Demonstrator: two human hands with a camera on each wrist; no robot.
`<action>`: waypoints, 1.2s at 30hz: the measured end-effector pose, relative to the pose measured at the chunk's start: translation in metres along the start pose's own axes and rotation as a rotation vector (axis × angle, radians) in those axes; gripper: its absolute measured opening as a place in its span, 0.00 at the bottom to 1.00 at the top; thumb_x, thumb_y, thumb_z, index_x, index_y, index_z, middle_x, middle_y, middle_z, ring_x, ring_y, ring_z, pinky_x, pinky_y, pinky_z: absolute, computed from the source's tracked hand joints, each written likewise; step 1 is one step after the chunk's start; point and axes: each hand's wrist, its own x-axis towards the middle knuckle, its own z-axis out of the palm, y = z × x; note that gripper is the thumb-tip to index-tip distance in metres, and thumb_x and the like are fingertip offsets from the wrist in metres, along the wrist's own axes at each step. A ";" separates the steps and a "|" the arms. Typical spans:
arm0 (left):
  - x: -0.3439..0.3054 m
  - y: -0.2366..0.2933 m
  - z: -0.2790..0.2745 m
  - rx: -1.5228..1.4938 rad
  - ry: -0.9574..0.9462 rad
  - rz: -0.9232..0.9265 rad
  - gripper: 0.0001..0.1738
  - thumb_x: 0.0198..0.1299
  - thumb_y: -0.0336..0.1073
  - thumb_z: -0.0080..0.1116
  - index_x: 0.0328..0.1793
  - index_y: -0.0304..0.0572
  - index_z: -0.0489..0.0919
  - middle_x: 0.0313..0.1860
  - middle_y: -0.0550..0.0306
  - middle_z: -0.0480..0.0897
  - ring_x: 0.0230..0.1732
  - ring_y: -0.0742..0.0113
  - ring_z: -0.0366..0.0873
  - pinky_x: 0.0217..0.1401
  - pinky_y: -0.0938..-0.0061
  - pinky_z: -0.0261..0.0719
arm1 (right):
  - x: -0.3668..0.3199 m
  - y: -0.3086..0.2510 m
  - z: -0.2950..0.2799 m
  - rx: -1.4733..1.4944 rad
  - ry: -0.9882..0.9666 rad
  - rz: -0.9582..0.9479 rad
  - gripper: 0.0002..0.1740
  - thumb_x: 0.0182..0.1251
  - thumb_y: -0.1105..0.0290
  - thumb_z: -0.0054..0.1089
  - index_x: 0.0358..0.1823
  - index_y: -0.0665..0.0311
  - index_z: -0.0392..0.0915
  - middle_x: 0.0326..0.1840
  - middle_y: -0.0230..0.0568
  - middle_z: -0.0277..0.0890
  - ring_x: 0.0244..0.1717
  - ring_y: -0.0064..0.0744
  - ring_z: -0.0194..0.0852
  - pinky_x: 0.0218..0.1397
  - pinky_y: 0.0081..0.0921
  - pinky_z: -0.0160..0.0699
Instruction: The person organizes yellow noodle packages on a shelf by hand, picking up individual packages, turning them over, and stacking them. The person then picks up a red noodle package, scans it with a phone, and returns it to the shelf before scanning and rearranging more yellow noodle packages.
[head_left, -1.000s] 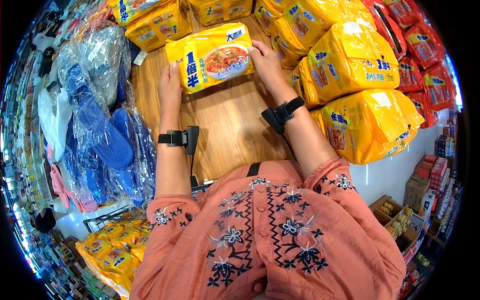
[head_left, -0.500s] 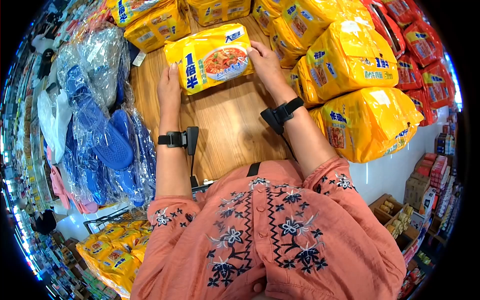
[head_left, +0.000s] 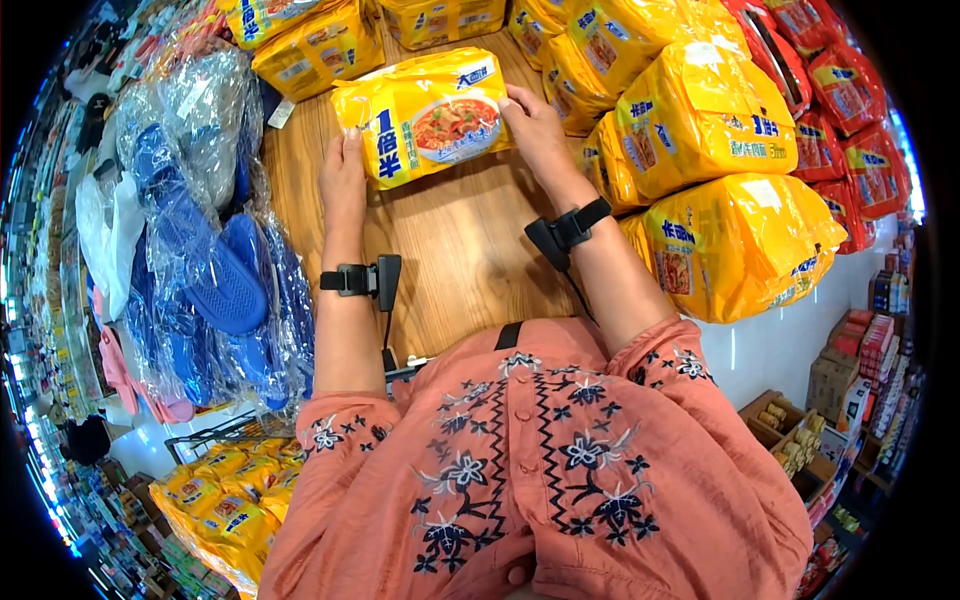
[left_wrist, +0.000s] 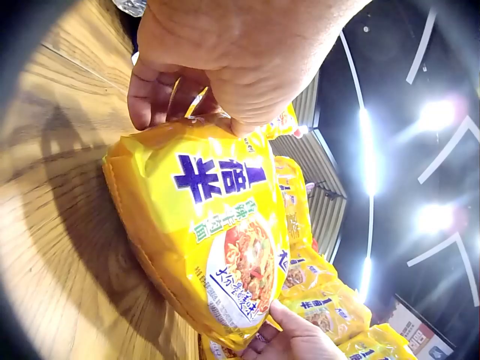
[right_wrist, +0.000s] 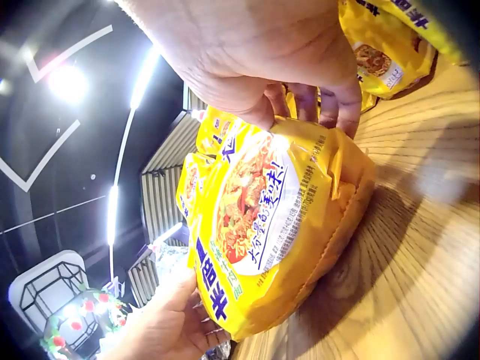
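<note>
A yellow noodle package (head_left: 425, 118) with a bowl picture is held between two hands over the wooden table (head_left: 470, 260). The left hand (head_left: 344, 178) grips its left end, thumb on the printed face; in the left wrist view that hand's (left_wrist: 225, 67) fingers curl behind the package (left_wrist: 217, 180). At the opposite end the right hand (head_left: 540, 135) pinches the upper right corner. The right wrist view shows the right hand (right_wrist: 277, 60) with fingers bent over the edge of the package (right_wrist: 292, 217). The package's back is hidden in the head view.
Yellow packages (head_left: 740, 245) are stacked on the right and along the back, with red packages (head_left: 845, 90) beyond. Blue slippers (head_left: 225, 280) in clear plastic hang at the left. More yellow packages (head_left: 225, 505) lie low at the left, and shelves (head_left: 800, 440) stand lower right.
Both hands and the package have shifted slightly to the right. The grip at both ends looks the same.
</note>
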 end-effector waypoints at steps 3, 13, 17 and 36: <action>-0.003 0.000 -0.001 -0.006 -0.016 -0.026 0.28 0.76 0.54 0.49 0.59 0.32 0.79 0.47 0.49 0.85 0.47 0.66 0.81 0.52 0.71 0.76 | -0.003 0.001 0.000 -0.015 0.034 -0.011 0.20 0.75 0.67 0.54 0.61 0.73 0.77 0.53 0.39 0.83 0.53 0.25 0.78 0.58 0.22 0.75; -0.011 -0.004 -0.001 -0.005 -0.017 -0.002 0.27 0.77 0.53 0.48 0.60 0.34 0.78 0.49 0.49 0.85 0.49 0.64 0.81 0.54 0.71 0.76 | -0.009 0.005 -0.001 -0.005 0.033 0.009 0.19 0.74 0.69 0.54 0.60 0.73 0.78 0.51 0.40 0.83 0.51 0.26 0.79 0.58 0.24 0.75; -0.016 -0.003 -0.003 0.044 -0.036 -0.004 0.26 0.77 0.52 0.49 0.61 0.34 0.78 0.48 0.49 0.84 0.49 0.65 0.81 0.54 0.71 0.76 | -0.014 0.002 -0.001 -0.017 0.031 0.026 0.19 0.74 0.69 0.52 0.59 0.72 0.78 0.50 0.40 0.83 0.51 0.26 0.78 0.58 0.23 0.74; -0.062 -0.010 -0.033 -0.178 -0.167 -0.175 0.27 0.75 0.47 0.51 0.73 0.38 0.71 0.58 0.59 0.78 0.52 0.72 0.74 0.56 0.79 0.72 | -0.022 -0.018 -0.013 0.121 0.006 0.180 0.23 0.79 0.51 0.50 0.54 0.66 0.79 0.52 0.31 0.78 0.51 0.22 0.74 0.57 0.21 0.71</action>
